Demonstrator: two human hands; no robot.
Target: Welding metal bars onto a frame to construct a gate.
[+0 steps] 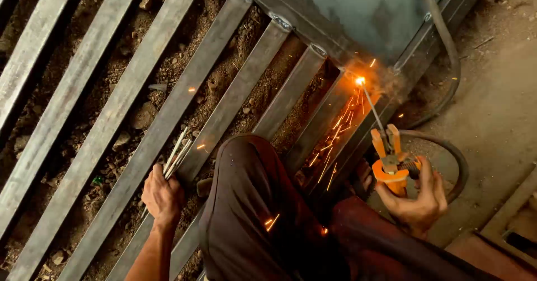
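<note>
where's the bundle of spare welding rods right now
In the head view, lower left: the spare welding rods are gripped in the left hand, lying across a steel bar, beside the knee.

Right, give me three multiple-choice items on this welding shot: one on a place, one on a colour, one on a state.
1. Where does the arc glow?
A. At the tip of the rod, on the joint where a bar meets the frame
B. On the dirt between the bars
C. In the left hand

2. What colour is the electrode holder?
A. Blue
B. Orange
C. Green

3. What is the left hand doing?
A. Hanging open and empty
B. Gripping a hammer
C. Gripping a bundle of spare rods

Answers:
1 A: the bright spot sits at the end of the rod against the metal frame, with sparks falling from it.
2 B: the electrode holder in the right hand is orange.
3 C: the left hand is closed around thin spare rods that stick up over the bars.
</note>
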